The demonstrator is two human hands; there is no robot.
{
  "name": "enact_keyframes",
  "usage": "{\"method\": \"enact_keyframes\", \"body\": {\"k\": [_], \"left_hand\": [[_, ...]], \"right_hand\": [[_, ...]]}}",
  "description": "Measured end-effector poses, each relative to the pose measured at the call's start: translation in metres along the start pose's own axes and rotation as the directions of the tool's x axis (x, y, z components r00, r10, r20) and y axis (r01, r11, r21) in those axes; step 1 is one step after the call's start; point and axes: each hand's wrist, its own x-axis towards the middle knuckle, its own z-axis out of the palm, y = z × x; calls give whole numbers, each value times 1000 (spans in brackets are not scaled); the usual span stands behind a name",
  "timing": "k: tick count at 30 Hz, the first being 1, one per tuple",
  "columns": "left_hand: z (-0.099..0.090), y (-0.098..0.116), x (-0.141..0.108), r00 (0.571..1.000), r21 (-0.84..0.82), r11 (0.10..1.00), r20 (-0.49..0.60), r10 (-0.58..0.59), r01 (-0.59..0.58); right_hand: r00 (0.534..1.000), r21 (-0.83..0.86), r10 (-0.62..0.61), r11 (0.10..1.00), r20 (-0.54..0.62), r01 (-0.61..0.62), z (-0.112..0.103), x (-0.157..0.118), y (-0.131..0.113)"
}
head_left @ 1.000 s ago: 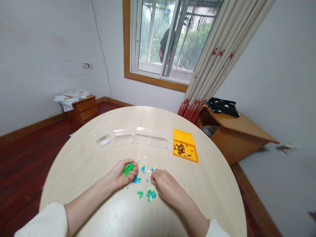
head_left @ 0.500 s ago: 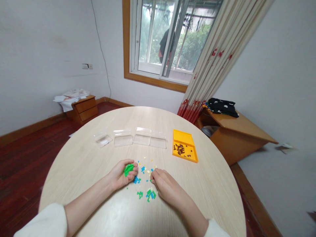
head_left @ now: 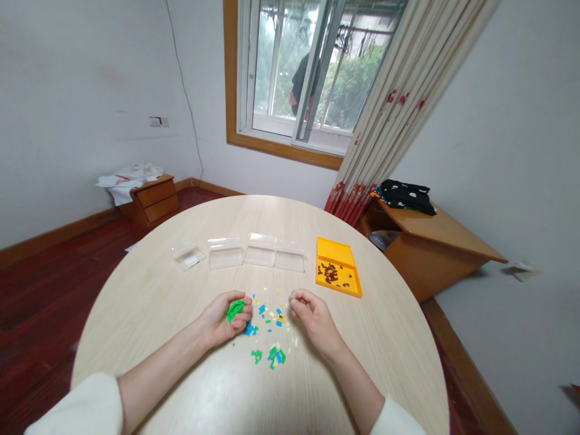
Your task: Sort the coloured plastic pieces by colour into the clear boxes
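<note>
My left hand (head_left: 226, 320) is cupped palm up over the table, its fingers curled around a heap of small green bricks (head_left: 235, 310). To the right, my right hand (head_left: 310, 314) pinches a tiny green brick (head_left: 291, 299) between thumb and fingertips. Loose blue bricks (head_left: 262, 309), with yellow and cream ones, lie scattered between the two hands. Nearer the front is a cluster of green and blue bricks (head_left: 277, 355), with a smaller green group (head_left: 257, 356) beside it. Some blue bricks lie just below the fingers of my left hand.
Several clear plastic boxes (head_left: 225, 254) stand in a row across the round table (head_left: 181, 308). An open yellow case (head_left: 339, 287) holding dark brown pieces lies at the right. Beyond the table are a window, curtain and wooden furniture.
My right hand has moved up and to the right from among the scattered bricks, now with a green brick in its fingertips. My left hand has barely moved.
</note>
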Motion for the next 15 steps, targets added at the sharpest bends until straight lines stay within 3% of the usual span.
{"method": "enact_keyframes", "body": {"k": [3, 6, 11, 15], "left_hand": [[-2, 1, 0, 1000, 10, 1000, 30, 1, -2], [-3, 1, 0, 999, 21, 1000, 51, 5, -6], [-6, 1, 2, 998, 18, 1000, 56, -3, 2], [-8, 1, 3, 996, -8, 1000, 85, -19, 20]], "right_hand": [[992, 354, 96, 933, -81, -61, -5, 7, 5], [982, 548, 164, 832, -99, -84, -11, 12, 10], [972, 653, 221, 749, -81, -116, -16, 15, 17], [972, 655, 219, 747, -81, -114, -17, 15, 20]]}}
